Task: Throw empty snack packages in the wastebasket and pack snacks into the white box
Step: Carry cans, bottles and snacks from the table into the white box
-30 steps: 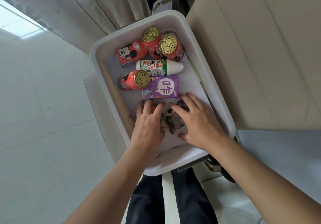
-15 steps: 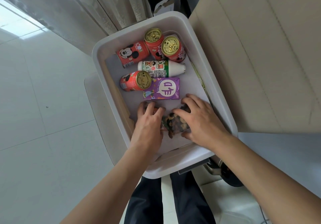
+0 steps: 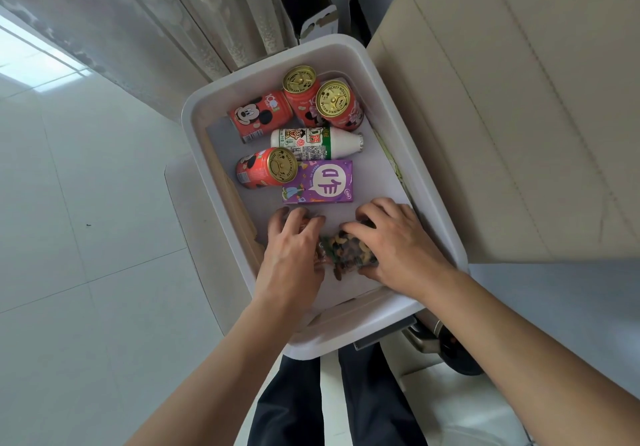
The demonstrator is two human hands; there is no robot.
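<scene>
The white box (image 3: 194, 123) stands on the floor below me. Inside lie several red cartoon cans (image 3: 259, 116), a white bottle (image 3: 311, 142) on its side and a purple carton (image 3: 318, 182). At the box's near end a clear packet of mixed nuts (image 3: 346, 250) rests on the bottom. My right hand (image 3: 398, 244) curls over its right side and grips it. My left hand (image 3: 294, 251) presses on a reddish snack packet (image 3: 317, 255) at the nut packet's left, mostly hidden under the fingers.
A beige cardboard surface (image 3: 502, 116) borders the box on the right. Curtains (image 3: 156, 23) hang at the back, white floor tiles (image 3: 69, 272) spread to the left. A flat white lid (image 3: 187, 210) lies under the box's left side. My dark trousers (image 3: 294, 404) show below.
Both hands have stayed on the packets at the box's near end; the right fingers have drawn back a little from the purple carton. The cans, bottle and carton have not moved.
</scene>
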